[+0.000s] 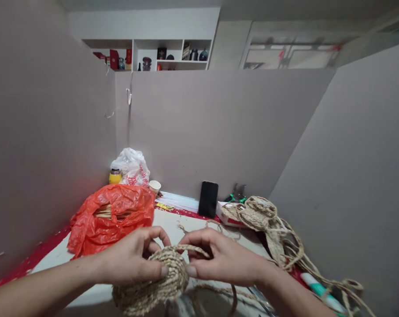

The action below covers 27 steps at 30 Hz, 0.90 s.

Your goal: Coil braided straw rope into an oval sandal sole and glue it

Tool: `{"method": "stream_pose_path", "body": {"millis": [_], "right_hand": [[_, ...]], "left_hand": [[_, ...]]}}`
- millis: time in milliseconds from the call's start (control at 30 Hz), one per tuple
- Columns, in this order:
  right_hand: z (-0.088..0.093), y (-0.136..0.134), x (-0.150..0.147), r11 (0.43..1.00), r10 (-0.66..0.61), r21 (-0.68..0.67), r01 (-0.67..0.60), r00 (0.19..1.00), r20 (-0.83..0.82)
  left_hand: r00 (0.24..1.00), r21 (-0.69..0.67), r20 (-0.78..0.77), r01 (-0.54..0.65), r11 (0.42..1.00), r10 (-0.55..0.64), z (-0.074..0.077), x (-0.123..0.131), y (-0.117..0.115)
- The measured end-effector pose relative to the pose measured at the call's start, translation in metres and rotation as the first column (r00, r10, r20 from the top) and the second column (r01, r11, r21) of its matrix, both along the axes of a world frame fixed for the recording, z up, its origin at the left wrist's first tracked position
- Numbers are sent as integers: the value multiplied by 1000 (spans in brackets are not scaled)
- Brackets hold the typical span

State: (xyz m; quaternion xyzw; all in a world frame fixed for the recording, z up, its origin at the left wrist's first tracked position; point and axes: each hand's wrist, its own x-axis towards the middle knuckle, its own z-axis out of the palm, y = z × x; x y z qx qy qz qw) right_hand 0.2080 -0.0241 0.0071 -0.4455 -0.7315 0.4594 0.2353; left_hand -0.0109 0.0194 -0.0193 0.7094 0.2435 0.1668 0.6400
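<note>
Left hand [133, 259] pinches the coiled rope piece [153, 290] between thumb and fingers — right hand [216, 260] pinches its strand [193, 248] at the rim — above the desk's [168, 222] near side; a black phone [208, 199] leans by the far edge.

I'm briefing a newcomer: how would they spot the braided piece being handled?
Find the white surface below the grey partition, then its near side. There the left hand and right hand hold a tan, ridged piece of coiled braid. Similar coils lie farther right; only this one is held.
</note>
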Motion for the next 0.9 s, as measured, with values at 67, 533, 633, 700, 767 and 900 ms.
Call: {"method": "stream_pose_path", "body": {"millis": [67,533,633,700,767,900], "right_hand": [[-11,0,-1,997,-81,-12,81,996,-45],[-38,-21,-5,715,-124,679,-166,926,357],[-42,-22,-2,604,-148,736,-307,864,481],[-44,-19,0,556,-149,738,-383,827,541],[-48,-15,3,525,-152,736,-426,804,574],[-60,-7,14,599,-156,724,-343,836,526]], "left_hand": [[1000,-29,-18,14,999,-15,-9,0,-2],[999,-212,17,-37,977,42,-42,1,-6],[998,-228,19,-60,972,66,-46,0,-6],[997,-239,35,-62,969,72,-48,1,-7],[997,-251,32,-63,966,73,-51,2,-6],[995,-280,-22,-98,955,96,-58,5,-3]]}}
